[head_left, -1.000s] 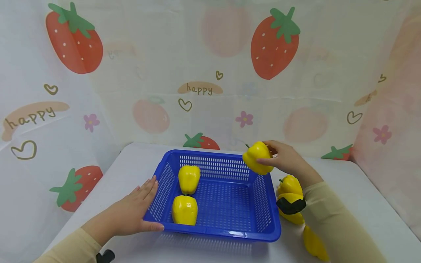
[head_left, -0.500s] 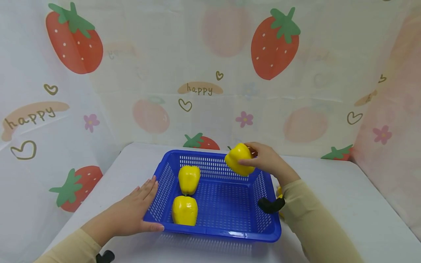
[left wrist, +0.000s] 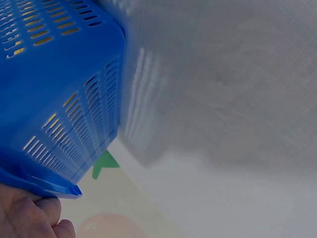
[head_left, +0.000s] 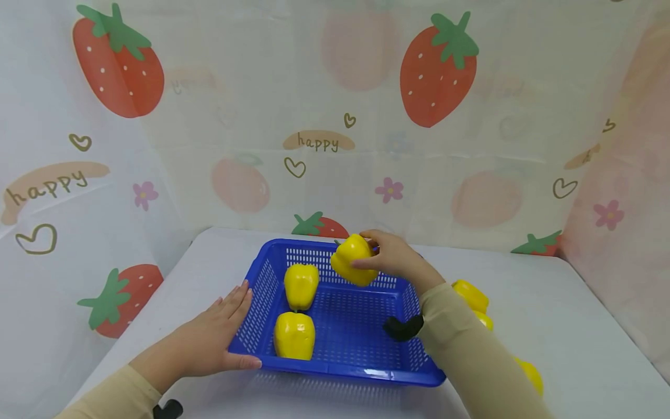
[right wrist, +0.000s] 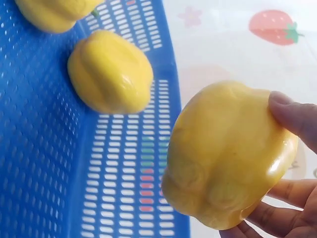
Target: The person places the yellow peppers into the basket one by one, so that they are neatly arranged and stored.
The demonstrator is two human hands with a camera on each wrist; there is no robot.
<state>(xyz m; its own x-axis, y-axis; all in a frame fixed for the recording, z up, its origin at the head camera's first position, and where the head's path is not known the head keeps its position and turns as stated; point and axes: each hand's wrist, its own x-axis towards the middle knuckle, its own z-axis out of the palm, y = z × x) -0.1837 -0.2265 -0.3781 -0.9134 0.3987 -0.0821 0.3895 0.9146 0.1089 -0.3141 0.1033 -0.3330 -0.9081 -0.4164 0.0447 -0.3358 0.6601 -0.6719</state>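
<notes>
Carrying seemed the step in hand: the right hand (head_left: 394,256) pinched a yellow bell pepper (head_left: 349,259) above the blue plastic basket (head_left: 356,369), near its far wall. Lowering and releasing it inside the basket seemed called for. The left hand (head_left: 204,337) lay spread against the basket's left side. Half a second earlier, the pepper hung nearer the basket's far right corner.

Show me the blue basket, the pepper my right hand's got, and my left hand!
Blue basket (head_left: 324,368): head view, on its front rim.
Held yellow pepper (right wrist: 228,151): right wrist view, middle of its body.
Left hand (head_left: 208,337): head view, back of the hand.
</notes>
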